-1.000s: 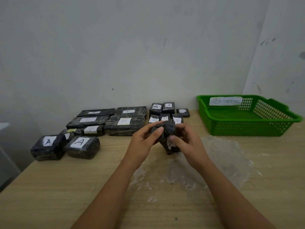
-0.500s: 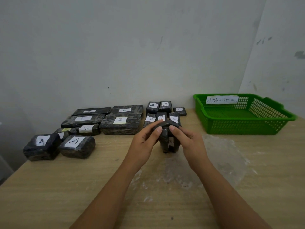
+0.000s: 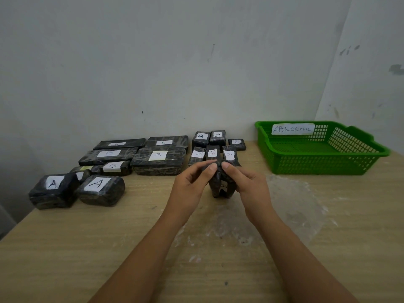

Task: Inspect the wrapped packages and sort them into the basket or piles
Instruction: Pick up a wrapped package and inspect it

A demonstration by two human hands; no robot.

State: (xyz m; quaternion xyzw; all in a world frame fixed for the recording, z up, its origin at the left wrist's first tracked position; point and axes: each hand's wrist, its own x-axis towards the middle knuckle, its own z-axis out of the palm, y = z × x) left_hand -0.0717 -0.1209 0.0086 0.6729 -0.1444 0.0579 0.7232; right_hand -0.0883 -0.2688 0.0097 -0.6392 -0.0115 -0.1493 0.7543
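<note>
The person's left hand [image 3: 189, 187] and right hand [image 3: 247, 186] are bare, and both forearms are uncovered, without sleeves, rings or watch.

I sat at a light wooden table [image 3: 65, 248] with a fine grain, pushed against a pale grey-white wall [image 3: 153, 62]. The wall had small dark marks and scuffs. At my right a second wall [image 3: 371, 84] met it in a corner. The light was soft and even, without hard shadows.
</note>
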